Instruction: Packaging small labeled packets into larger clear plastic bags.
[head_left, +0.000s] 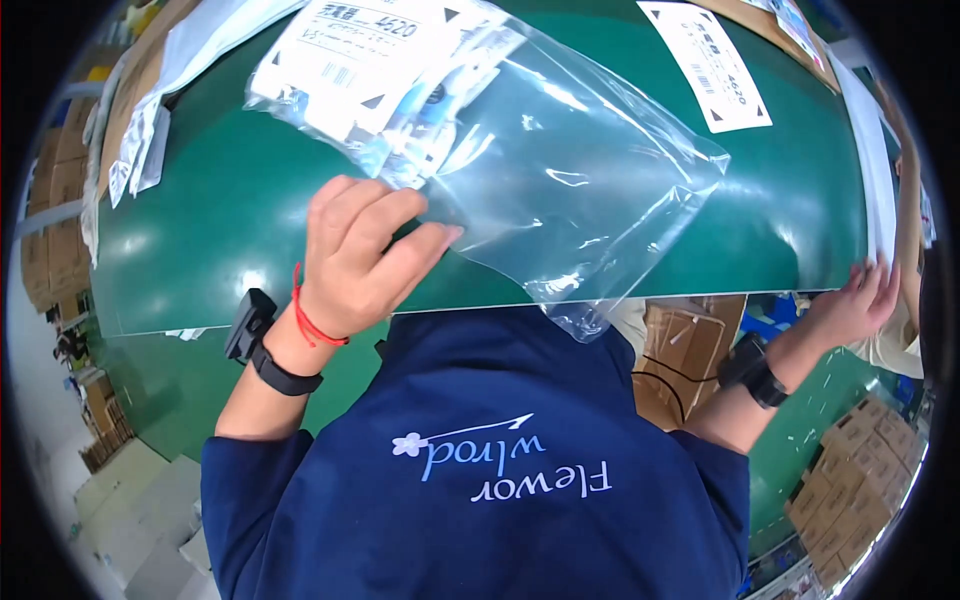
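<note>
Head view showed a green table [220, 230] with a clear bag [570, 130] on it. The left hand [365, 250] pinched the bag's near side; the right hand [862, 305] was by the table's right end, its grip unclear. Gentle pinching seemed best for thin plastic.

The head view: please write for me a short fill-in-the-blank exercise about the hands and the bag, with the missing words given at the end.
1. The clear plastic bag lies on a tabletop that is coloured ____.
2. On the wrist of the left hand is a cord bracelet coloured ____.
3. The right hand is ____ from the bag than the left hand.
4. Around the right wrist goes a strap coloured ____.

Missing words: green; red; farther; black.
</note>
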